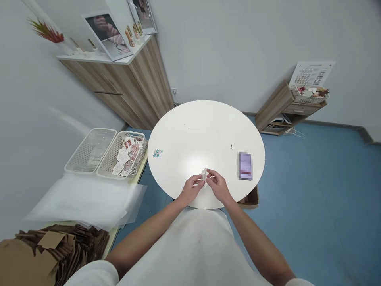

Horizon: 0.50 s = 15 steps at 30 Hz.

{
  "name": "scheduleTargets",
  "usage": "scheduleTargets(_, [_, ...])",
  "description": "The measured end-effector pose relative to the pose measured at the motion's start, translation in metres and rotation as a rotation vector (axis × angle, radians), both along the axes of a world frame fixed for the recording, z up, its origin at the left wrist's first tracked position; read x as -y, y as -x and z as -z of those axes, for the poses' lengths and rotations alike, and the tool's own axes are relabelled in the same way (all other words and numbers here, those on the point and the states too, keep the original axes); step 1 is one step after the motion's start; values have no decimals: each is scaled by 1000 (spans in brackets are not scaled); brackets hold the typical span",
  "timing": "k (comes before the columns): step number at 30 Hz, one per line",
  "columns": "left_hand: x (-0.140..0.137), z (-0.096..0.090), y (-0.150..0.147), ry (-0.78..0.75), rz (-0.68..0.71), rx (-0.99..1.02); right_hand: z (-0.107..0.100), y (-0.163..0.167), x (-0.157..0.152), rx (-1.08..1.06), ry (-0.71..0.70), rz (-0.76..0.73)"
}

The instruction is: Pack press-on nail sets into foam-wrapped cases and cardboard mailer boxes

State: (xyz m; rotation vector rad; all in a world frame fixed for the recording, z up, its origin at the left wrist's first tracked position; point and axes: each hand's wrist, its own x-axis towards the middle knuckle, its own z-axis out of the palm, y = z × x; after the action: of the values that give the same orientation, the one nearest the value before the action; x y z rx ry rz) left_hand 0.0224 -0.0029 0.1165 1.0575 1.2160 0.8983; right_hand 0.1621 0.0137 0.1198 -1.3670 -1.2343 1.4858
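Observation:
Between my hands, just above the near part of the white round table (205, 119), is a small clear plastic piece, perhaps a little box (204, 174). My left hand (192, 189) pinches it from the left side. From the right, the fingers of my right hand (218, 185) close on it as well. What it contains, if anything, is too small to make out. On the table's left side lies a set of small teal and pale nail-like pieces (158, 153). A purple item, blurred out (245, 165), rests near the right edge. One tiny dark object (231, 147) lies beyond it.
Left of the table stand a basket of printed cards (101, 170), another white basket (69, 165), translucent sheets (80, 198) and folded brown cardboard (53, 254). A wooden cabinet (143, 83) is at the back left, a small shelf unit (275, 105) at the back right. Under the table's right edge sits a brown box (253, 198).

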Motion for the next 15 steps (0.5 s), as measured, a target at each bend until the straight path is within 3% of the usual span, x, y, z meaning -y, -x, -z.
scheduleTargets(4, [-7,7,-2,112,-48,57,5,-10,-1,112,-80,-57])
scheduleTargets(8, [-12,15,2,216,-98,133,11,-17,-7,293,-149,74])
scheduleTargets(11, [-14,21,6,260,-113,184,16,-22,-11,208,-35,98])
scheduleTargets(15, [-15,26,11,264,-129,189,20,-24,-8,32,114,-64])
